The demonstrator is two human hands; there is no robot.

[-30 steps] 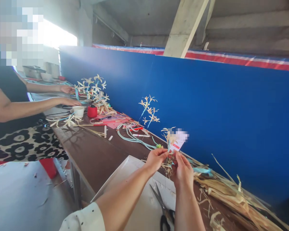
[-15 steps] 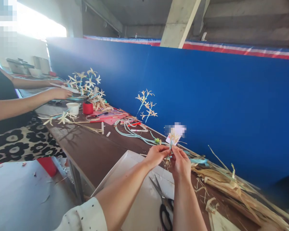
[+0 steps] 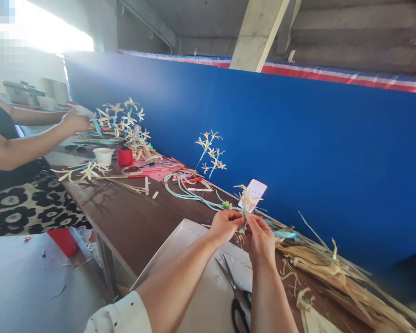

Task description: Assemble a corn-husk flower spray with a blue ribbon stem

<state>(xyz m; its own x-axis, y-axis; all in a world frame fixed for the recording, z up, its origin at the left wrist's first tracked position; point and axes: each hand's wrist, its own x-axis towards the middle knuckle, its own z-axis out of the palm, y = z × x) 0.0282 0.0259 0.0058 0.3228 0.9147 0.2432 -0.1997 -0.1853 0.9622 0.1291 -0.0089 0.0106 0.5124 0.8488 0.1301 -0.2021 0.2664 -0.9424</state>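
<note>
Between my fingertips is an artificial flower with pale straw-coloured petals and a light-blue wrapped stem. My left hand pinches the stem from the left. On the other side, my right hand pinches it too, fingertips almost touching the left ones. A phone with a lit screen stands right behind the petals. Below my wrists, black-handled scissors lie partly spread on a white tray. My right forearm covers part of the tray.
Dried husk strips are heaped along the right. Finished flower stems stand by the blue partition. Light-blue cords, a red thread spool and a white cup lie leftward. A co-worker's hands are at far left.
My hands stay nearly in place, still pinching the flower stem. At far left, the co-worker's hands have drawn back to the left and risen a little.
</note>
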